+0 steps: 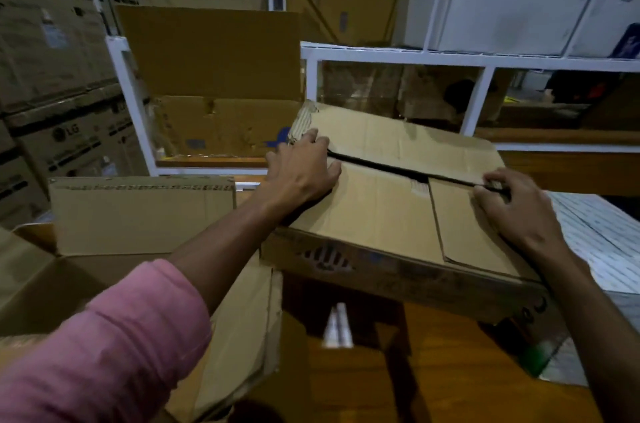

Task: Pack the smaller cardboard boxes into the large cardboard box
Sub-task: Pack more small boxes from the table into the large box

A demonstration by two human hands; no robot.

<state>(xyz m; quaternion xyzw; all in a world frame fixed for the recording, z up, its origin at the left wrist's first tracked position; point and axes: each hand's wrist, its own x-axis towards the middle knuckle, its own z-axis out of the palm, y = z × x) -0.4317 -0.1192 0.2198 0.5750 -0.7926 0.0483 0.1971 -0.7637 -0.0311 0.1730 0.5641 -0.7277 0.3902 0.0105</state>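
Resting flat-fingered, left hand (300,170) and curled right hand (516,211) press flat cardboard box (388,214): seemingly light, stiff; grasp opposite side edges.

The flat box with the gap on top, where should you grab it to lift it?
Grip the flat box by its two short ends, one hand from each side. It is wide and shallow, and its top flaps are loose along the gap, so lifting there would probably just pull them open.
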